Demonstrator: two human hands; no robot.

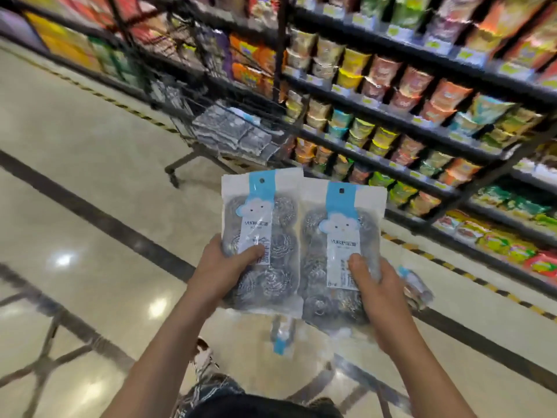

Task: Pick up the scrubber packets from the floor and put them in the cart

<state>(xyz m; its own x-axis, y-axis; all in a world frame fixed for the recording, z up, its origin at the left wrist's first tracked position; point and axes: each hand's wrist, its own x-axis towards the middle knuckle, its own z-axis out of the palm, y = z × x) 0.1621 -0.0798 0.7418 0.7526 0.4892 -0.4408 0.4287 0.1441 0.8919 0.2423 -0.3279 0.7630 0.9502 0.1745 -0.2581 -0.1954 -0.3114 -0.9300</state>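
I hold two clear scrubber packets with blue and white labels and steel wool balls inside, side by side in front of me. My left hand (224, 268) grips the left packet (261, 236) by its lower left side. My right hand (378, 285) grips the right packet (340, 251) by its lower right. The black wire cart (187, 116) stands ahead, a little to the left, with several scrubber packets (238, 131) stacked in its basket. Two more packets lie on the floor: one below my hands (281, 334), one right of my right hand (417, 286).
Black shelving (422, 122) full of colourful snack bags runs along the right side, close behind the cart. The glossy tiled floor (90, 191) stretches out to the left with dark stripes. A yellow-black tape line (470, 274) borders the shelf base. My foot (205, 354) shows below.
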